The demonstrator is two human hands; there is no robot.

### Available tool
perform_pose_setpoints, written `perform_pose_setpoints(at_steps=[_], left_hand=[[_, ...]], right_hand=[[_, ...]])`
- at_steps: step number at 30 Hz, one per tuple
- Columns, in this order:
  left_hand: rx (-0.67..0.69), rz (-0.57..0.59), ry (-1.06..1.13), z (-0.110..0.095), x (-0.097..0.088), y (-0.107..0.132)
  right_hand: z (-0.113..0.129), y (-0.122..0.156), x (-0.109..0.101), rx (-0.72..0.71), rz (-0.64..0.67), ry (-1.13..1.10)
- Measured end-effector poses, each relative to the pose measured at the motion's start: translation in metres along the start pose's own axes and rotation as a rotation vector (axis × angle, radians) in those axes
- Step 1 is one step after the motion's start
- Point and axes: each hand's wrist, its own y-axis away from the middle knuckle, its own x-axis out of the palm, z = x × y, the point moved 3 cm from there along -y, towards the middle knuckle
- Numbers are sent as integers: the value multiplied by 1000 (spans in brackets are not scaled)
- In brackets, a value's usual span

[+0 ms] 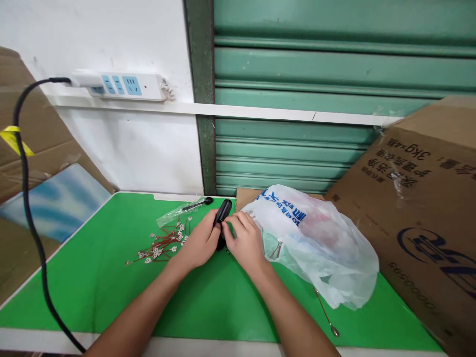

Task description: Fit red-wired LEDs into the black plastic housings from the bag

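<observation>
We are holding a black tool (222, 213) at twelve o'clock with our left hand (201, 243) and right hand (243, 240), fingers pinching it. It could be slipping onto the wires (163, 245) at nine o'clock.

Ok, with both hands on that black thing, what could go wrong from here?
Both hands, left hand and right hand, meet on the small black tool, so a fingertip might get pinched. The loose pile of red wired parts lies just beside the left wrist and could be swept aside. The plastic bag crowds the right hand and may snag.
</observation>
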Motion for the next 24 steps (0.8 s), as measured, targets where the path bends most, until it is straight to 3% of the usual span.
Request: perform_pose_setpoints(at_steps=[4,12,15,19,24], left_hand=[[-4,9,-58,0,1,0],[-8,-4,-165,-1,2,2],[31,-8,-27,-5,-3,-1],[-80,96,167,-4,-11,-3],[-73,172,187,-5,-14,0]], right_hand=[[-1,3,5,-30,68,71],[2,2,2,-90,79,53],[1,-3,-3,11,20,-103],[-8,-3,-4,263,-66,-401],[-13,2,5,369,148,-698]])
